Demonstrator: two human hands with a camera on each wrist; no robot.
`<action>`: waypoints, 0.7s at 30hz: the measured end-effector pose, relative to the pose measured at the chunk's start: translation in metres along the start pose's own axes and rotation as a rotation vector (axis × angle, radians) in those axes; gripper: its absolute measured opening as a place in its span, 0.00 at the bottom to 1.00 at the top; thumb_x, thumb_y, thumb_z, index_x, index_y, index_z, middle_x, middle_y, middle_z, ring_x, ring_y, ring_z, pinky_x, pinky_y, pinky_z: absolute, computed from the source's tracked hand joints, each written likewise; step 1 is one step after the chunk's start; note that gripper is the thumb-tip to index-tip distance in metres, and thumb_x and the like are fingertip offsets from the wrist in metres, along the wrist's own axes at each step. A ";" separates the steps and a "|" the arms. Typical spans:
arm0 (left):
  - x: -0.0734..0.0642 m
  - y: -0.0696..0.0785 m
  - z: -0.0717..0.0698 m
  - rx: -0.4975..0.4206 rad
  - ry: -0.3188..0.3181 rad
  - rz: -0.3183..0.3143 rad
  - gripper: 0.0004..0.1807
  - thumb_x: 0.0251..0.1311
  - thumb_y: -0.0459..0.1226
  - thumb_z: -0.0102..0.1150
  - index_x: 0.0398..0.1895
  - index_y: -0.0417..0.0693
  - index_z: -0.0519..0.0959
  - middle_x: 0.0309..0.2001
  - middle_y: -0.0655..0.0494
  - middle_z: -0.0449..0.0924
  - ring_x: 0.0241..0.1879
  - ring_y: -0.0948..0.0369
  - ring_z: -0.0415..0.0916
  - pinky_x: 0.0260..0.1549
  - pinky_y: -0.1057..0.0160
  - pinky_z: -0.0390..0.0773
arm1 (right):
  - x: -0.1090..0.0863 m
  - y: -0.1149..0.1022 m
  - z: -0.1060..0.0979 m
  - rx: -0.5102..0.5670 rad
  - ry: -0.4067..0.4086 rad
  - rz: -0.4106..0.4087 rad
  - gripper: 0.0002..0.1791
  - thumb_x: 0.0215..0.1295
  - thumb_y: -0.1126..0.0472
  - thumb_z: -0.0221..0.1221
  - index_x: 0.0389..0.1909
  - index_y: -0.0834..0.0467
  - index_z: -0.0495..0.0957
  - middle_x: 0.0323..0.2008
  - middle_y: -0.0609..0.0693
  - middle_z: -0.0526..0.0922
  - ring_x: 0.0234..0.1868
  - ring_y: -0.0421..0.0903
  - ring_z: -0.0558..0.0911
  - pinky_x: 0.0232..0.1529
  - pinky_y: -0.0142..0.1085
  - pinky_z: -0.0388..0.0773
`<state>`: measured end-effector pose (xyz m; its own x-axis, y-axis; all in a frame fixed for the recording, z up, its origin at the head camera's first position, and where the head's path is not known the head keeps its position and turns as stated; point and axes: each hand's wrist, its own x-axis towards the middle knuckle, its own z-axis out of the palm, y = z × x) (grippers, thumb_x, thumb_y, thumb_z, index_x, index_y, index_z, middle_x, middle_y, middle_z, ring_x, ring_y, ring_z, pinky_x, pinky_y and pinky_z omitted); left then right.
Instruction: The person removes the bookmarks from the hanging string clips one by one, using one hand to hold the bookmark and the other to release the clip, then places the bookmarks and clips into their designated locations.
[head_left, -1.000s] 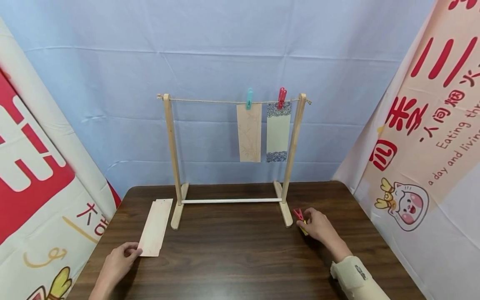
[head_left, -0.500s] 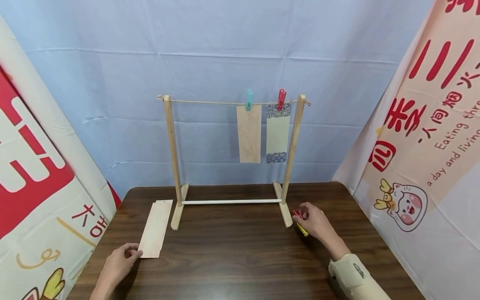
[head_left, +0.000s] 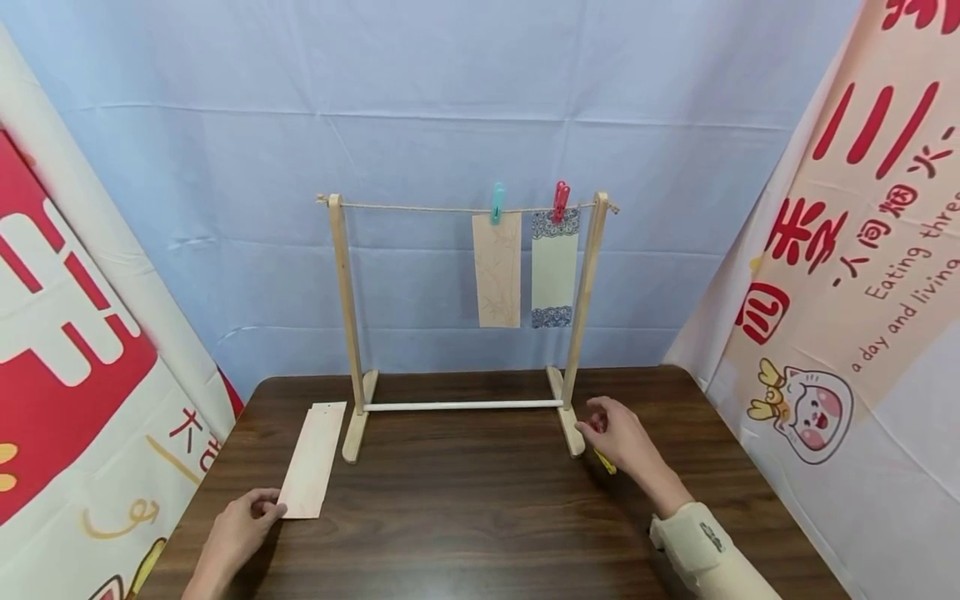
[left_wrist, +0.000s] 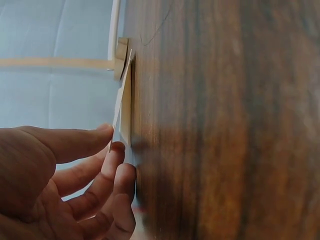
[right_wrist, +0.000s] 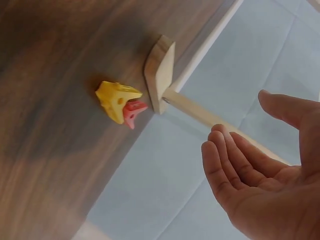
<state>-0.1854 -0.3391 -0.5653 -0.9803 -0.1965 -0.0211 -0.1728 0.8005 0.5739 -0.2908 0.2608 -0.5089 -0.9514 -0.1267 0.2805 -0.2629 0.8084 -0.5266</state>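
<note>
My left hand pinches the near edge of a pale paper strip between thumb and forefinger. In the left wrist view this strip is tilted slightly up from another lying beneath it. My right hand, fingers relaxed and holding nothing, hovers above a yellow clothespin by the rack's right foot. The right wrist view shows the yellow clothespin and a red clothespin on the table, apart from the fingers; the head view has the red one hidden behind the hand.
A wooden rack with a string line stands at the back. Hanging from it are a beige strip under a teal clothespin and a blue-patterned strip under a red clip. Behind is a blue cloth.
My right hand has lifted off the clothespins and shifted slightly left, its fingers spreading; it now covers the red clothespin in the head view. The left hand keeps its pinch on the strip.
</note>
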 end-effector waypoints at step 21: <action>-0.002 0.009 -0.007 0.012 -0.029 -0.055 0.21 0.67 0.51 0.60 0.55 0.48 0.82 0.39 0.57 0.82 0.37 0.58 0.77 0.32 0.52 0.74 | 0.015 -0.035 -0.010 0.047 0.040 -0.077 0.25 0.64 0.58 0.68 0.58 0.66 0.76 0.43 0.57 0.82 0.45 0.56 0.82 0.45 0.50 0.80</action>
<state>-0.1845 -0.3355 -0.5545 -0.9717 -0.2239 -0.0759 -0.2272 0.7956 0.5617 -0.2940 0.2362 -0.4778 -0.9212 -0.1638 0.3531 -0.3434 0.7689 -0.5394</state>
